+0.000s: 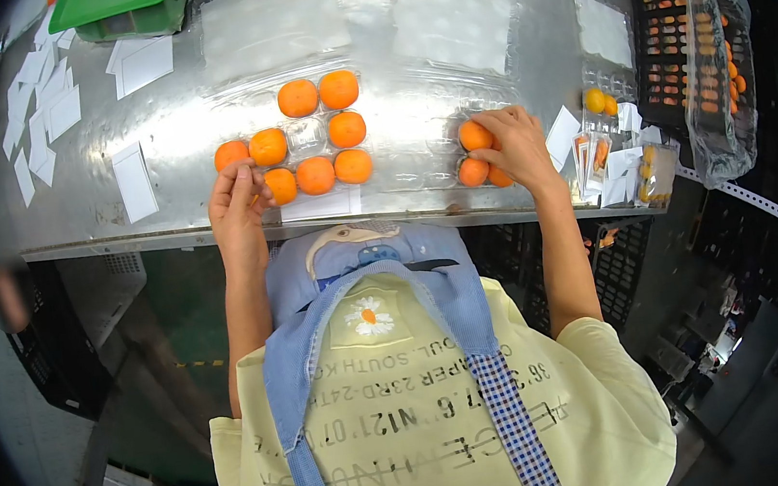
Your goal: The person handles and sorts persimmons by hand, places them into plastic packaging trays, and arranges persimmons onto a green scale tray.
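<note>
My left hand is at the left edge of a clear plastic tray holding several mandarins. Its thumb and fingers are pinched together beside a mandarin; what they grip is hidden. Orange skin peeks out under that hand. One middle pocket of the tray has no fruit. To the right, my right hand has its fingers closed on a mandarin at the right end of clear plastic packaging. Two more mandarins sit just below, one partly covered by the hand.
Clear packs lie at the back of the metal table. White cards are scattered left, near a green container. At right are labels, small packs with fruit and a black crate with plastic lining. The table edge runs before me.
</note>
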### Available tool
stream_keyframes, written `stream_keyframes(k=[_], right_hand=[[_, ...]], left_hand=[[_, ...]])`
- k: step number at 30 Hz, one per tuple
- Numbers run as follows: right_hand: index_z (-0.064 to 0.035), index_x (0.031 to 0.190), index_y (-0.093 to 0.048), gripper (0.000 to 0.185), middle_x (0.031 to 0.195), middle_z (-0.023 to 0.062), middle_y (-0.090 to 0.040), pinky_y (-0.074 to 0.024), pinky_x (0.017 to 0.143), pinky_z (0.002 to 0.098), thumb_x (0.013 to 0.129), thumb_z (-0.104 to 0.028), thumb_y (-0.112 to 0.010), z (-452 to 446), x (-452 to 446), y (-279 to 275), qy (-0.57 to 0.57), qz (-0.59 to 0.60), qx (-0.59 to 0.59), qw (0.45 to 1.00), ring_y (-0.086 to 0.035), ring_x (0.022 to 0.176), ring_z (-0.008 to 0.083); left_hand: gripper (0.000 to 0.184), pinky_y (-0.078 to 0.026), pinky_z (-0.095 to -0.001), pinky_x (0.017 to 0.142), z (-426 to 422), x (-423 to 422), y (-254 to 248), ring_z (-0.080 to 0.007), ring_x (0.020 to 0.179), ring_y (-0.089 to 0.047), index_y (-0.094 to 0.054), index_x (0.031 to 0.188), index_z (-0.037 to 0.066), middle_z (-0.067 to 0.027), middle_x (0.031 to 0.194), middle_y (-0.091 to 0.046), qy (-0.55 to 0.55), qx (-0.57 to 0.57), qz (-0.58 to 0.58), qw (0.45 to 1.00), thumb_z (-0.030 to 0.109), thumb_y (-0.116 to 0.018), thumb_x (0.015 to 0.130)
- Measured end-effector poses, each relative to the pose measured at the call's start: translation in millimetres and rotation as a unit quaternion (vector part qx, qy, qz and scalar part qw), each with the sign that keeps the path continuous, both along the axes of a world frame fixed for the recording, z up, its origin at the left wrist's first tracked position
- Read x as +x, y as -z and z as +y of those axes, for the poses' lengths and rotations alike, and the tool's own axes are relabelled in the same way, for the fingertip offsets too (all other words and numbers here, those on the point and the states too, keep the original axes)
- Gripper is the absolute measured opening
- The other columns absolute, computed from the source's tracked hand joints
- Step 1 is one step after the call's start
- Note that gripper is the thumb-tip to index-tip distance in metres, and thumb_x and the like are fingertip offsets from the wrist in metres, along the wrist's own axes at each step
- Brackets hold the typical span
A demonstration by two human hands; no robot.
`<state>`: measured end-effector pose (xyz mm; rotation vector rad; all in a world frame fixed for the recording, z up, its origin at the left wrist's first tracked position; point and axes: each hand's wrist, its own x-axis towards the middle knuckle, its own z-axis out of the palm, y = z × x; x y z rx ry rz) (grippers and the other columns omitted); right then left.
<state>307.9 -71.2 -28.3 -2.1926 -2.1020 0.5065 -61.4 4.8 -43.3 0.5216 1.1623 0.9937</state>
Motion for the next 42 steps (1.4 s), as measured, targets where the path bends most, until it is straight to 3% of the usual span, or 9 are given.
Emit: stream_keyframes(k=[10, 18, 22, 26, 28, 31, 33, 36, 42], right_hand=[[-0.0074, 0.103, -0.063, 0.042, 0.092, 0.0079, -0.065, -0.0331, 0.1, 0.0444, 0.065, -0.022, -0.075, 9, 9, -2, -0.126, -0.058, 0.023, 0.99, -0.056, 0.096, 0.0241], [-0.0072, 0.103, -0.06, 0.044, 0.096, 0.008, -0.065, -0.032, 0.102, 0.0436, 0.065, -0.024, -0.074, 1, 11, -9, 0.052, 0.142, 0.047, 0.987, -0.055, 0.099, 0.0252], [-0.0072, 0.107, -0.059, 0.048, 0.102, 0.0077, -0.063, -0.0326, 0.102, 0.0426, 0.064, -0.022, -0.075, 4, -19, -40, 0.089, 0.277, 0.088, 0.953, -0.053, 0.102, 0.0257], [-0.0061, 0.112, -0.058, 0.051, 0.107, 0.0072, -0.062, -0.0339, 0.101, 0.0401, 0.066, -0.018, -0.076, 23, -78, -73, -0.1, 0.231, 0.118, 0.961, -0.054, 0.105, 0.0248], [-0.0031, 0.114, -0.056, 0.054, 0.108, 0.0086, -0.061, -0.0366, 0.1, 0.0365, 0.065, -0.015, -0.077, 27, -104, -79, -0.146, 0.238, 0.122, 0.953, -0.055, 0.108, 0.0234], [-0.0019, 0.12, -0.054, 0.058, 0.114, 0.0099, -0.06, -0.0386, 0.098, 0.0349, 0.068, -0.015, -0.076, 24, -113, -65, -0.002, 0.437, 0.098, 0.894, -0.055, 0.109, 0.0214], [-0.0011, 0.123, -0.053, 0.048, 0.116, 0.0116, -0.061, -0.0406, 0.096, 0.0339, 0.08, -0.016, -0.068, 22, -108, -50, 0.04, 0.451, 0.09, 0.887, -0.056, 0.108, 0.0204], [-0.0004, 0.123, -0.053, 0.036, 0.112, 0.012, -0.062, -0.0413, 0.095, 0.0335, 0.09, -0.016, -0.057, 21, -111, -43, 0.078, 0.488, 0.043, 0.868, -0.056, 0.107, 0.0203], [-0.0006, 0.121, -0.054, 0.036, 0.113, 0.0122, -0.061, -0.043, 0.093, 0.0322, 0.089, -0.018, -0.058, 20, -124, -36, 0.053, 0.515, 0.027, 0.855, -0.058, 0.104, 0.0201]], left_hand=[[0.015, -0.045, -0.0225, 0.06, -7, 6, -1, -0.0077, 0.067, -0.052, -0.059, 0.101, 0.004, -0.001, 0.079, -0.056, 0.014, 0.008, 0.01, 1.0, 0.016, -0.053, 0.094], [0.018, -0.046, -0.0227, 0.063, -13, 12, -3, -0.0075, 0.07, -0.053, -0.058, 0.104, 0.004, -0.0013, 0.082, -0.057, 0.062, 0.01, 0.041, 0.997, 0.018, -0.054, 0.093], [0.024, -0.049, -0.0237, 0.062, -12, 38, -26, -0.0094, 0.072, -0.056, -0.056, 0.113, 0.007, -0.0046, 0.09, -0.058, 0.25, 0.019, 0.029, 0.968, 0.021, -0.053, 0.094], [0.043, -0.049, -0.0253, 0.058, -17, 79, -54, -0.0114, 0.077, -0.058, -0.044, 0.123, 0.006, -0.0069, 0.097, -0.057, 0.373, 0.02, -0.02, 0.928, 0.034, -0.055, 0.093], [0.045, -0.049, -0.025, 0.056, -22, 86, -58, -0.012, 0.077, -0.058, -0.044, 0.123, 0.006, -0.0072, 0.099, -0.056, 0.336, -0.05, -0.069, 0.938, 0.039, -0.053, 0.093], [0.052, -0.047, -0.0247, 0.054, -18, 76, -46, -0.0129, 0.07, -0.057, -0.05, 0.114, 0.005, -0.0047, 0.086, -0.057, 0.3, -0.156, -0.206, 0.918, 0.053, -0.042, 0.094], [0.059, -0.046, -0.0243, 0.053, -14, 65, -43, -0.0127, 0.066, -0.056, -0.054, 0.109, 0.005, -0.0029, 0.078, -0.057, 0.284, -0.216, -0.273, 0.894, 0.059, -0.036, 0.093], [0.069, -0.04, -0.0211, 0.049, -11, 65, -44, -0.0098, 0.056, -0.051, -0.057, 0.102, 0.003, -0.0011, 0.07, -0.056, 0.252, -0.244, -0.263, 0.899, 0.065, -0.029, 0.091], [0.067, -0.032, -0.0196, 0.038, -11, 69, -48, -0.0095, 0.044, -0.039, -0.054, 0.102, 0.004, -0.0022, 0.065, -0.049, 0.224, -0.28, -0.234, 0.904, 0.063, -0.023, 0.093]])
